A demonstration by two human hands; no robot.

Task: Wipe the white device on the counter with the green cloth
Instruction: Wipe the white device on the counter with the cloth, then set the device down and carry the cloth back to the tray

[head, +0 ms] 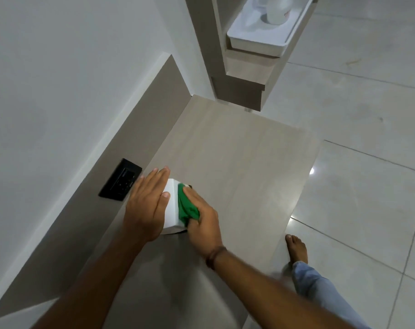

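On counter [237, 162], near wall: one white device [172, 207], one green cloth [187, 208], two hands. Left hand [147, 205] flat on device's left side, fingers straight and together, gripping nothing. Right hand [203, 222] presses bunched cloth against device's right face, fingers closed over it. One black outlet panel [120, 180] just beside. Up on shelf: one white tray [258, 36] holding one white bottle [279, 10].

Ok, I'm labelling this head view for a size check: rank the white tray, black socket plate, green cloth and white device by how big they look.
1. white tray
2. white device, partly hidden by both hands
3. black socket plate and green cloth: look alike, and the cloth is bunched under the right hand, so unranked.
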